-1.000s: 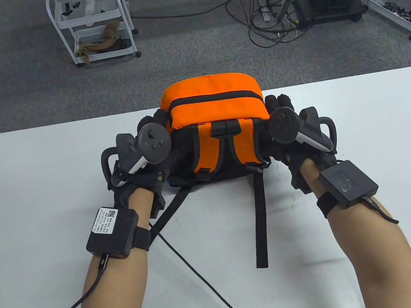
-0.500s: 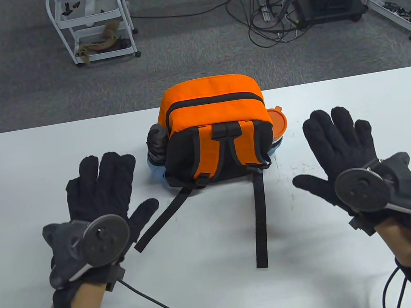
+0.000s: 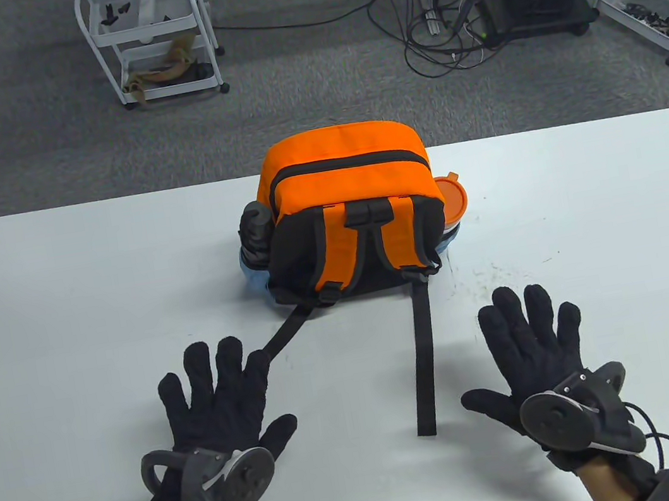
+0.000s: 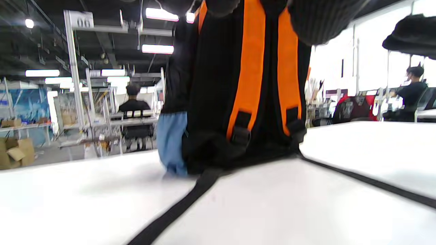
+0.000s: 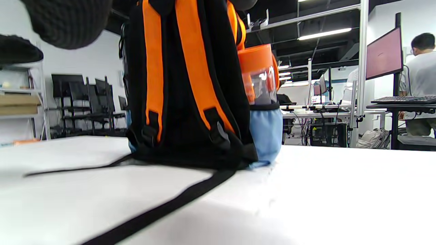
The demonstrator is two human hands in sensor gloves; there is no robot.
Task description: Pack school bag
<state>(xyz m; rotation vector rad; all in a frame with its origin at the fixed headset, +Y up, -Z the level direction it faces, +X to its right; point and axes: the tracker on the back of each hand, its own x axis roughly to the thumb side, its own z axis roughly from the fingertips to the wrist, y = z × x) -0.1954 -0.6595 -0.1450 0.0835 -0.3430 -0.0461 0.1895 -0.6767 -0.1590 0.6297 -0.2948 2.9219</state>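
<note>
Since the backpack (image 3: 353,209) stands upright and zipped at the far middle of the table (image 3: 62,309), with a bottle in each side pocket, I rest my left hand (image 3: 213,405) and right hand (image 3: 537,351) flat near me, fingers spread, gripping nothing; left fingertips overlap 1 loose strap (image 3: 285,335).

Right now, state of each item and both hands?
Backpack: upright on the table, zipper shut.
Orange-lidded cup: lid on, in the right side pocket.
Black bottle: in the left side pocket.
Left hand: open, fingers over a strap.
Right hand: open, holds nothing.
</note>
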